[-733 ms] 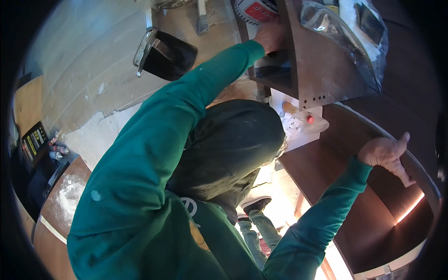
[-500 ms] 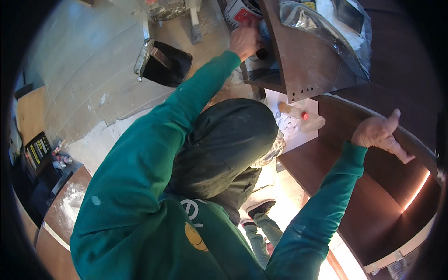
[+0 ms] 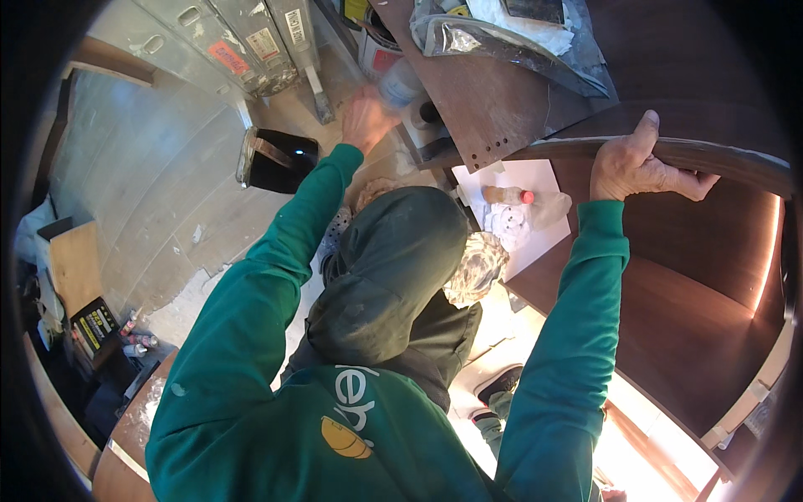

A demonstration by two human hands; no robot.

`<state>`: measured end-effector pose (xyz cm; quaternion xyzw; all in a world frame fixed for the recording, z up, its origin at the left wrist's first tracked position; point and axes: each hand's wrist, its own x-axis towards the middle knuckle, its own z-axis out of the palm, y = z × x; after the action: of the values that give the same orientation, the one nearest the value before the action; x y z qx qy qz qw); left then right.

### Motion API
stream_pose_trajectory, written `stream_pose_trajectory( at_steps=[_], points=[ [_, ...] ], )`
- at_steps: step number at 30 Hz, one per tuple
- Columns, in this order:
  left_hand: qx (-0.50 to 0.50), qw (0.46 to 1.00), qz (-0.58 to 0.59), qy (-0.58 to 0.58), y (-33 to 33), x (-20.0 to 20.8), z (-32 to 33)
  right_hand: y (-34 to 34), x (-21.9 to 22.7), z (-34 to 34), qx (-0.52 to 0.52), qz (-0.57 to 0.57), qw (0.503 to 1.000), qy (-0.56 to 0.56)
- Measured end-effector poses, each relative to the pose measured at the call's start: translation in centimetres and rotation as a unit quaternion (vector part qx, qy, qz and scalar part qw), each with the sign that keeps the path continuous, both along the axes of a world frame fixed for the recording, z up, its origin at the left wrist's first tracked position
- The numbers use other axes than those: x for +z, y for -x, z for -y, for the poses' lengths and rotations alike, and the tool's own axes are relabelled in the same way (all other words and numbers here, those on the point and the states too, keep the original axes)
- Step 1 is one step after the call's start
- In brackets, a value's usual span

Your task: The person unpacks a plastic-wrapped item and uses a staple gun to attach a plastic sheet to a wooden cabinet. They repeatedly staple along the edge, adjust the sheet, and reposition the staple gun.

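Right now my right hand [image 3: 644, 167] is clamped on the top edge of the dark brown panel [image 3: 711, 243], fingers curled over its rim, thumb up. My left hand [image 3: 365, 117] is stretched far out toward a pale bottle [image 3: 400, 84] that stands by the white bucket [image 3: 376, 54]; the hand is blurred, so I cannot tell whether it grips the bottle or only touches it. To the right of them lies a brown board [image 3: 493, 109] with a row of small holes, a plastic bag [image 3: 510, 42] on it. Nearer, on a white sheet [image 3: 535, 222], a small bottle with a red cap [image 3: 506, 195] lies on its side. A black bin [image 3: 280, 159] sits on the floor to the left.

My worry is the panel: I hold it with one hand only while leaning left, so it could tip or slide off its footing. Reaching that far, I might also knock the bottle over against the bucket, or drop it.
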<state>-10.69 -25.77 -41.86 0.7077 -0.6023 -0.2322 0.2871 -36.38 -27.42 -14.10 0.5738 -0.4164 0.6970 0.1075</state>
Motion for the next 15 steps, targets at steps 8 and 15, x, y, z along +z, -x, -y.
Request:
stream_pose_trajectory(
  at_steps=[8, 15],
  points=[
    [-0.036, 0.998, -0.038, 0.039, 2.3, -1.4, -8.3, 1.3, -0.5, 0.1, -0.004, -0.033, 0.999, 0.025],
    [-0.215, 0.961, -0.152, -0.087, 2.8, -5.2, -10.9, 1.8, -0.7, 0.5, -0.036, -0.099, 0.994, 0.023]
  ],
)
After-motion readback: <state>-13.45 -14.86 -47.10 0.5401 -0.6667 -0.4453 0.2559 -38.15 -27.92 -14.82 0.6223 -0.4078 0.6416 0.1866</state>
